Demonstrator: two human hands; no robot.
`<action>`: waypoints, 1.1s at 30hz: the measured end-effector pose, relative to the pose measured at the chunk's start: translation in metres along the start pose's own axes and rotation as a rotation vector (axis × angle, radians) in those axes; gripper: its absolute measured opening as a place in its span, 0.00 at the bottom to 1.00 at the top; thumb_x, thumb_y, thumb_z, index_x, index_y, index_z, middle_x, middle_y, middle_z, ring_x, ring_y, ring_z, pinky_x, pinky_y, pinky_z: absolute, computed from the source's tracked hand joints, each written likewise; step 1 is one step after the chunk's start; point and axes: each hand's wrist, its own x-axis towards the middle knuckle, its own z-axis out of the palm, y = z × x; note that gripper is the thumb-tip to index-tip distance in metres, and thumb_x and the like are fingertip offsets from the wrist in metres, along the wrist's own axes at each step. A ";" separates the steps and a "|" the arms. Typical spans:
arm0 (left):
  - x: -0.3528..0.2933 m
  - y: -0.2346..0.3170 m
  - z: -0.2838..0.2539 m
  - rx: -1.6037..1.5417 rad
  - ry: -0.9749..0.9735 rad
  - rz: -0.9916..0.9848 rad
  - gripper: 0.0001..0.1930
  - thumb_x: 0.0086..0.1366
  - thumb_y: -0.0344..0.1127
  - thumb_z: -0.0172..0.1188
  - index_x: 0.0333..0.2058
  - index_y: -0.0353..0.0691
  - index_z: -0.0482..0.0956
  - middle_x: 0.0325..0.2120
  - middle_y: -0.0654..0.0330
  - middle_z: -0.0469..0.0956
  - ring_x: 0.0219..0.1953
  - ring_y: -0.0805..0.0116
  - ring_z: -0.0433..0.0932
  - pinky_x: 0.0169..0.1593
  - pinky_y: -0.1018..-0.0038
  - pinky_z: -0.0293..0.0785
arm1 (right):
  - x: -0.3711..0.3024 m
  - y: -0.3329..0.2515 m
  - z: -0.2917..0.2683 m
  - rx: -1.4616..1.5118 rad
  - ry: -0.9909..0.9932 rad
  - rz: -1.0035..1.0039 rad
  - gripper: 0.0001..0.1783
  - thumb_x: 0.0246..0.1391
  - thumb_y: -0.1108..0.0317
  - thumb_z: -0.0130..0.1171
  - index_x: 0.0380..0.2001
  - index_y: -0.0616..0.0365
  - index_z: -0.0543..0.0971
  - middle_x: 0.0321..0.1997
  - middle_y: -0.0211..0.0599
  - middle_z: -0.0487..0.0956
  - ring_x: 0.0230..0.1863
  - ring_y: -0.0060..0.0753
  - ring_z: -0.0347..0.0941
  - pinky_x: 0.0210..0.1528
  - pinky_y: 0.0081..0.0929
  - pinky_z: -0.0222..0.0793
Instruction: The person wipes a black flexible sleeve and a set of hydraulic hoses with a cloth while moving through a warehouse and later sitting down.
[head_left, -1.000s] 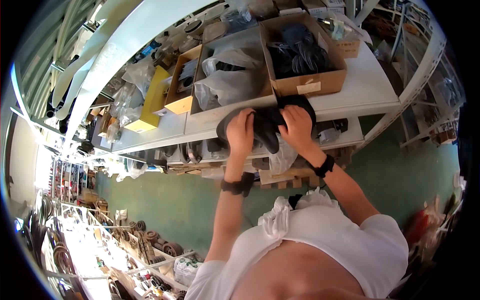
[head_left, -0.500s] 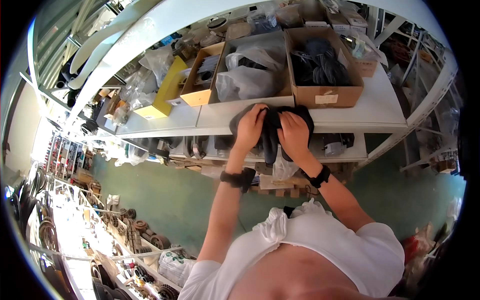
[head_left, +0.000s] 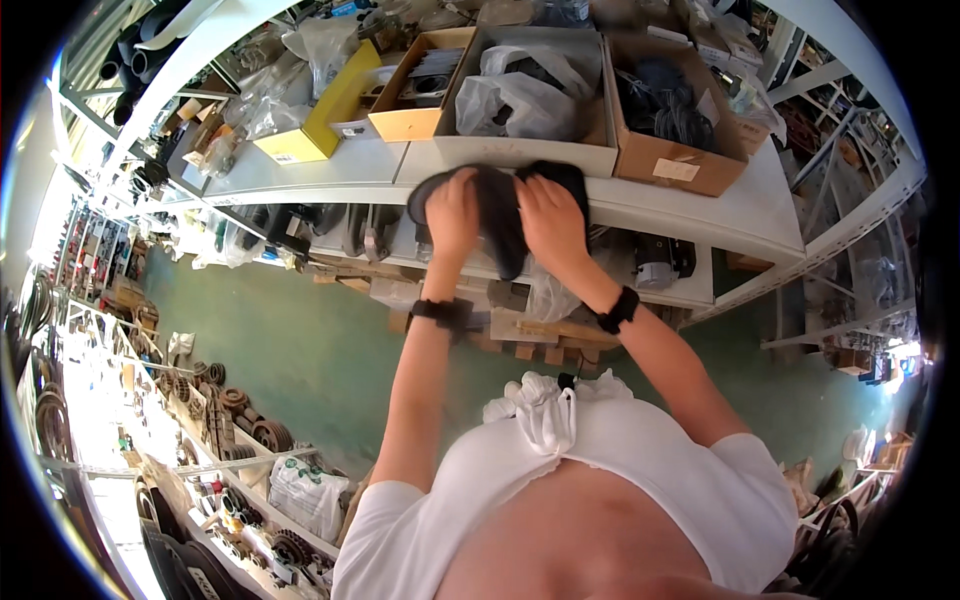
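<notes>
A soft black cloth item is held up at the front edge of the shelf; its exact kind I cannot make out. Its left part is rounded, and a fold hangs down between my hands. My left hand grips the rounded left part, fingers curled over the top. On the right part, my right hand has its fingers bent over the cloth. Just behind it stands a grey box with clear plastic bags inside. Black bands circle both my wrists.
The white shelf also bears a brown carton of dark bundled cords, an orange-yellow box and a yellow box. Metal parts lie on the lower shelf. A white upright stands at right, and parts racks line the left.
Both hands and the black cloth have shifted left and up in the view. The cloth is spread wider, its rounded left part now showing more. The whole view has turned somewhat.
</notes>
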 end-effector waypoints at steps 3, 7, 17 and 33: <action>0.003 -0.027 -0.009 0.226 0.048 -0.037 0.11 0.55 0.29 0.46 0.39 0.42 0.70 0.24 0.55 0.69 0.30 0.54 0.67 0.35 0.62 0.61 | 0.023 -0.021 0.018 0.050 -0.139 -0.019 0.18 0.40 0.73 0.49 0.38 0.66 0.70 0.36 0.41 0.72 0.42 0.37 0.67 0.45 0.27 0.64; 0.012 -0.062 -0.024 0.275 0.049 0.000 0.13 0.54 0.30 0.45 0.39 0.41 0.70 0.27 0.53 0.68 0.33 0.52 0.65 0.36 0.61 0.59 | 0.033 -0.038 0.053 -0.018 0.038 -0.182 0.20 0.41 0.70 0.45 0.41 0.68 0.68 0.37 0.45 0.71 0.43 0.40 0.66 0.47 0.30 0.63; 0.002 -0.058 -0.029 0.251 0.120 -0.042 0.12 0.57 0.28 0.42 0.39 0.38 0.70 0.30 0.52 0.70 0.34 0.51 0.65 0.41 0.63 0.58 | 0.031 -0.043 0.049 0.033 0.035 -0.167 0.20 0.41 0.69 0.47 0.40 0.65 0.69 0.40 0.43 0.71 0.45 0.38 0.65 0.51 0.30 0.60; -0.023 0.198 0.132 -0.023 -0.335 0.392 0.28 0.53 0.43 0.54 0.50 0.33 0.62 0.26 0.58 0.67 0.29 0.65 0.71 0.31 0.78 0.70 | -0.110 0.123 -0.153 -0.045 0.133 0.448 0.20 0.40 0.79 0.47 0.42 0.59 0.70 0.43 0.46 0.70 0.47 0.49 0.64 0.49 0.37 0.59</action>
